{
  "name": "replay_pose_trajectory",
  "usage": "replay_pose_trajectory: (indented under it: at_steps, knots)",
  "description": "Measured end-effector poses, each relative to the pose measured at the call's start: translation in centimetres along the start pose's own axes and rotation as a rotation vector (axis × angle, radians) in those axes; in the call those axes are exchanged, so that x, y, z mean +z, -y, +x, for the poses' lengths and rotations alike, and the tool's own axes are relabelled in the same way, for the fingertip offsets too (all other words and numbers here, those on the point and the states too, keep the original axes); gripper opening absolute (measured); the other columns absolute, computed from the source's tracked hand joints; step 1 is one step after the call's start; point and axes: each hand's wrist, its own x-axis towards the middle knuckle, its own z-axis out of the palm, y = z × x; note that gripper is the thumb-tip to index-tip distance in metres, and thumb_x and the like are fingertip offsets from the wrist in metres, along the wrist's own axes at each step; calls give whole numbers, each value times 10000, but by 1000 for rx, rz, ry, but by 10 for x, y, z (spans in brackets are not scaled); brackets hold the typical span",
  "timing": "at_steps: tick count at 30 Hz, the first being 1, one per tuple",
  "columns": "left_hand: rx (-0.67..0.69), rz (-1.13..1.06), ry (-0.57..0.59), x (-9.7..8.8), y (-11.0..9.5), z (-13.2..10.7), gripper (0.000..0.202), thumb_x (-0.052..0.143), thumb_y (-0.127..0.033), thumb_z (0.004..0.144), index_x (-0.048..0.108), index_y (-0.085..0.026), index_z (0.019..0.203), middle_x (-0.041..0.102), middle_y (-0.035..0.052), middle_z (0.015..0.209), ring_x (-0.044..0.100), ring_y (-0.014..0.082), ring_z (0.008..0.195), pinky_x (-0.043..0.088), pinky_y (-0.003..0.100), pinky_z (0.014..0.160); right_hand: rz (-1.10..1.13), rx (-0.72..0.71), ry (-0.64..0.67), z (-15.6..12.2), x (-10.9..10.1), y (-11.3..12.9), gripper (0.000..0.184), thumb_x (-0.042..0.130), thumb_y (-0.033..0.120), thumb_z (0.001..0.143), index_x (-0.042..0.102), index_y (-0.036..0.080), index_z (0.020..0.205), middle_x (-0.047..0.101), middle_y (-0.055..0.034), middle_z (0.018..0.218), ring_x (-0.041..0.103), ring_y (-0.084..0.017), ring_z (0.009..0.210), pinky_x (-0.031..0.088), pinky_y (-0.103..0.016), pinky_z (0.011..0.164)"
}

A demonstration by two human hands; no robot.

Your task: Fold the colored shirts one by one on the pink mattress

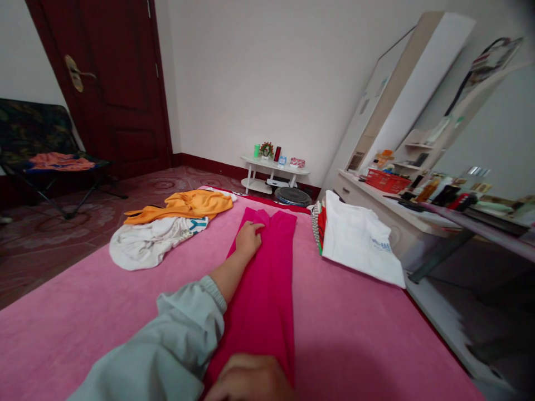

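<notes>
A long magenta garment (263, 278) lies folded lengthwise down the middle of the pink bed cover (355, 334). My left hand (248, 238) reaches far forward and rests on the garment's far left edge, fingers curled flat against the cloth. My right hand (249, 380) presses on the near end of the same garment at the bottom of the view; only its back shows. A grey-green sleeve (167, 351) covers my left arm.
An orange garment (184, 205) and a crumpled white one (150, 240) lie at the bed's left. A stack of folded clothes topped by a white shirt (359, 239) sits at the right. A cluttered dresser (401, 189), low white table (273, 167), folding chair (45, 161) and dark door (112, 83) surround the bed.
</notes>
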Motion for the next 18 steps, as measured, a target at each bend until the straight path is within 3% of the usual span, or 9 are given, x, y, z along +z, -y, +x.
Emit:
replay_pose_trajectory:
  at_steps: [4, 7, 9, 11, 14, 16, 18]
  knots:
    - [-1, 19, 5, 1, 5, 4, 452, 577, -92, 773, 671, -245, 1187, 571, 101, 1288, 555, 263, 1132, 440, 394, 982, -45, 124, -423, 38, -94, -27, 154, 523, 187, 831, 669, 185, 781, 669, -23, 831, 612, -130, 794, 462, -227, 736]
    - [-4, 30, 13, 0, 5, 4, 473, 574, -74, 764, 673, -268, 1184, 553, 91, 1321, 543, 279, 1155, 451, 406, 967, -191, 187, -687, 86, -160, -80, 133, 538, 171, 770, 664, 174, 814, 676, -65, 926, 612, -181, 904, 474, -308, 846]
    - [5, 43, 24, 0, 4, 3, 481, 571, -69, 762, 676, -284, 1178, 549, 90, 1322, 542, 287, 1160, 460, 411, 955, -260, 279, -779, 117, -189, -116, 200, 549, 142, 733, 663, 144, 897, 672, -100, 1004, 620, -189, 905, 480, -332, 873]
    - [21, 56, 33, -1, 3, 3, 491, 567, -65, 763, 678, -308, 1174, 549, 85, 1317, 543, 290, 1162, 465, 413, 949, -256, 345, -806, 142, -205, -144, 322, 549, 131, 724, 636, 127, 1035, 653, -123, 1099, 636, -170, 826, 508, -329, 828]
    - [33, 70, 47, -3, 2, 3, 485, 564, -69, 776, 679, -325, 1171, 558, 82, 1300, 559, 289, 1140, 468, 408, 947, -64, 412, -774, 166, -210, -166, 509, 566, 170, 749, 515, 150, 1255, 646, -126, 1129, 635, -121, 620, 542, -291, 641]
    - [26, 75, 73, -3, 2, 3, 470, 559, -79, 791, 679, -328, 1172, 577, 81, 1267, 582, 284, 1097, 476, 399, 931, 52, 479, -746, 173, -210, -176, 548, 607, 199, 749, 486, 155, 1282, 691, -95, 972, 623, -116, 541, 530, -263, 542]
    - [13, 79, 91, -2, 2, 4, 463, 554, -91, 805, 669, -325, 1188, 590, 84, 1243, 594, 282, 1067, 480, 396, 916, 67, 550, -742, 175, -211, -186, 452, 650, 202, 731, 566, 122, 1168, 682, -45, 716, 606, -126, 502, 513, -244, 495]
